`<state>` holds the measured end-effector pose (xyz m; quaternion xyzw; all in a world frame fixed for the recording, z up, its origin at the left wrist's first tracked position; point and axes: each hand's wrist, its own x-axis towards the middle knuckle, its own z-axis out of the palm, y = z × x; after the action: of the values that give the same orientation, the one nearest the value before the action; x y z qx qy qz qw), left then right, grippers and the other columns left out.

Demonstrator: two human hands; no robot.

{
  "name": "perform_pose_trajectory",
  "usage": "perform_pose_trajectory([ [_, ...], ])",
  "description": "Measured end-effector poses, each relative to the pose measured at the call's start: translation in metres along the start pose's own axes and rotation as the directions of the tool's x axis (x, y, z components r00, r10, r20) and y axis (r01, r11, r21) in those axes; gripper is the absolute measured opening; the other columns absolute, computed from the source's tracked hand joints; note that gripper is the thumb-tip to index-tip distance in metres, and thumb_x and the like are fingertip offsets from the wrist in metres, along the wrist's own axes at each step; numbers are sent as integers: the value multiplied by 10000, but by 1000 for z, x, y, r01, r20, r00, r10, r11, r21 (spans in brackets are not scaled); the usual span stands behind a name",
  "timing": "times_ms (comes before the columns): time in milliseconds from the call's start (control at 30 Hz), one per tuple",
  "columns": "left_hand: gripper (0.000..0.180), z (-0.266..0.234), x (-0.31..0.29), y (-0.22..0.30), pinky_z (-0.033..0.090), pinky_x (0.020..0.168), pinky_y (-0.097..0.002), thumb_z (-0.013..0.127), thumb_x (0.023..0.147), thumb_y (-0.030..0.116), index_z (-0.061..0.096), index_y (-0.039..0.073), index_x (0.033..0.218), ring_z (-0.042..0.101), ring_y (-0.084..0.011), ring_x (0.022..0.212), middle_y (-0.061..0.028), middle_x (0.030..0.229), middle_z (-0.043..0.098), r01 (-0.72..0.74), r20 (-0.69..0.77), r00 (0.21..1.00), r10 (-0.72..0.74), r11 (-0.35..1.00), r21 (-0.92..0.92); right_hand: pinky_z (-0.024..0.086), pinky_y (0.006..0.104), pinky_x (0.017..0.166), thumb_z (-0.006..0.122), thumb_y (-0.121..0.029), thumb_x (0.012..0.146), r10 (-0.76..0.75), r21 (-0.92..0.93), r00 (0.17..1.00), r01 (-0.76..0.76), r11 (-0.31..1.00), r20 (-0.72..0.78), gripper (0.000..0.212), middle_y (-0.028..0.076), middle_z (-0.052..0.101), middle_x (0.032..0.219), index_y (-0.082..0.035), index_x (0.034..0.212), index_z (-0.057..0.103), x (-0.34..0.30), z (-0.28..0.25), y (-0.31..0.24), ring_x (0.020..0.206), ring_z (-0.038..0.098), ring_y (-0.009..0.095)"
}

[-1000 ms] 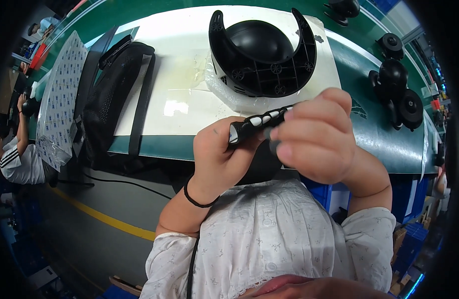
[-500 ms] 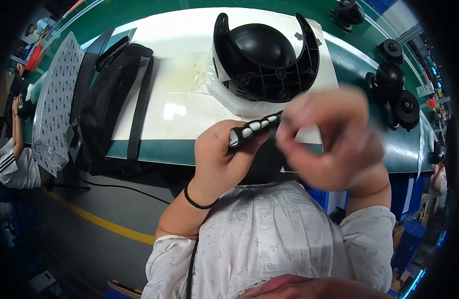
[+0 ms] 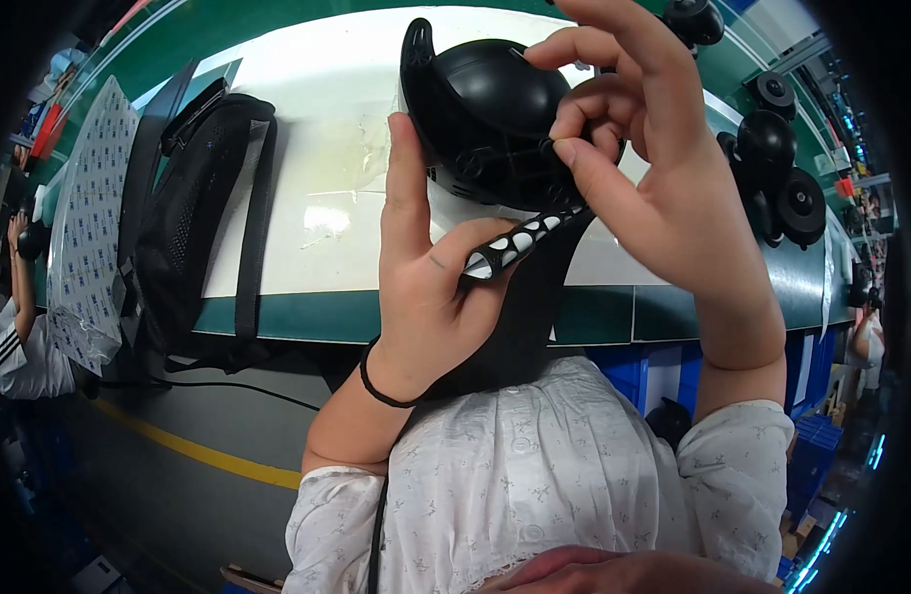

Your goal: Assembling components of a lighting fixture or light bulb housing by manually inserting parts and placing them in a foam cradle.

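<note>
A glossy black domed part (image 3: 505,89), with two curved horns and screw recesses along its frame, rests on the table. My left hand (image 3: 426,287) grips a black sheet (image 3: 520,244) dotted with white ovals between thumb and fingers; its index finger points up beside the domed part's left edge. Below that grip, the dark sheet hangs toward my lap. Over the right side of the domed part, my right hand (image 3: 663,148) pinches a small black piece (image 3: 547,147) between thumb and index finger, its other fingers curled or raised. Much of the part's right horn is hidden behind this hand.
At left on the table lie a black mesh bag (image 3: 203,208) with a strap and a printed plastic-wrapped sheet (image 3: 91,228). Several round black devices (image 3: 767,144) stand at right. White board (image 3: 327,148) covers the green tabletop. Another person's arm (image 3: 20,267) shows at far left.
My right hand has moved up and away from the sheet to over the domed part, with a small black piece pinched. My left index finger has straightened upward, the sheet still held.
</note>
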<state>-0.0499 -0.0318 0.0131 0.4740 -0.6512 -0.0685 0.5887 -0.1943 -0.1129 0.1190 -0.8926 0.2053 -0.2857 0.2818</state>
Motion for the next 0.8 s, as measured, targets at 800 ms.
perform_pose_trajectory([
  [800,242,10,1,-3,250,1008,-429,674,636,-56,595,36,845,243,-410,1267,-271,1398,114,-46,-59,997,44,999,-28,340,150,476,572,52,745,-113,-344,990,76,936,-89,511,79,603,921,-25,1213,380,-36,12,1,537,462,24],
])
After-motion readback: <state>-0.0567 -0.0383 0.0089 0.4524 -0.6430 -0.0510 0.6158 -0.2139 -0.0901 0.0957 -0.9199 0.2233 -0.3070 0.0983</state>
